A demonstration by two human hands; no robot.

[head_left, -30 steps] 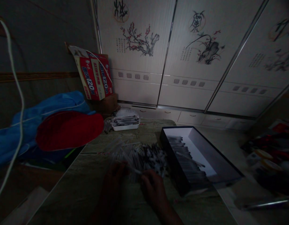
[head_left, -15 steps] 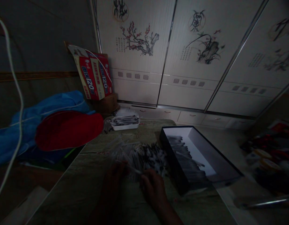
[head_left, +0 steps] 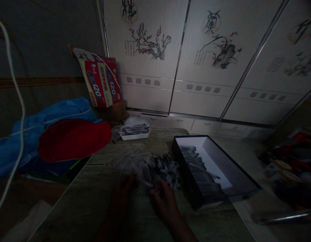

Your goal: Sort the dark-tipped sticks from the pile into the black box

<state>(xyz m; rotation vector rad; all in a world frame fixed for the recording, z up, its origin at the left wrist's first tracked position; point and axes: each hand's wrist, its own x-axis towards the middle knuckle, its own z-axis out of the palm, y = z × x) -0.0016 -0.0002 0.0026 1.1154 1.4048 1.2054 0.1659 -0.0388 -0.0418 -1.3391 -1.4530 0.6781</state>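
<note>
The scene is very dim. My left hand (head_left: 121,195) and my right hand (head_left: 164,201) rest on the table at the near edge of a loose pile of thin dark sticks in clear sleeves (head_left: 152,166). Between the two hands runs one thin pale stick (head_left: 144,183), pinched at both ends by their fingertips. To the right of the pile stands an open black box with a white inside (head_left: 246,183), holding a row of the same packed sticks (head_left: 200,171).
A small white tray of sticks (head_left: 134,136) sits at the table's far edge. A red cap (head_left: 72,137) and blue cloth (head_left: 44,116) lie left, beside a red carton (head_left: 102,82). A white cable (head_left: 16,101) hangs at left. Clutter lies at right (head_left: 288,168).
My right hand has shifted slightly left and towards the pile. The left hand has stayed almost in place.
</note>
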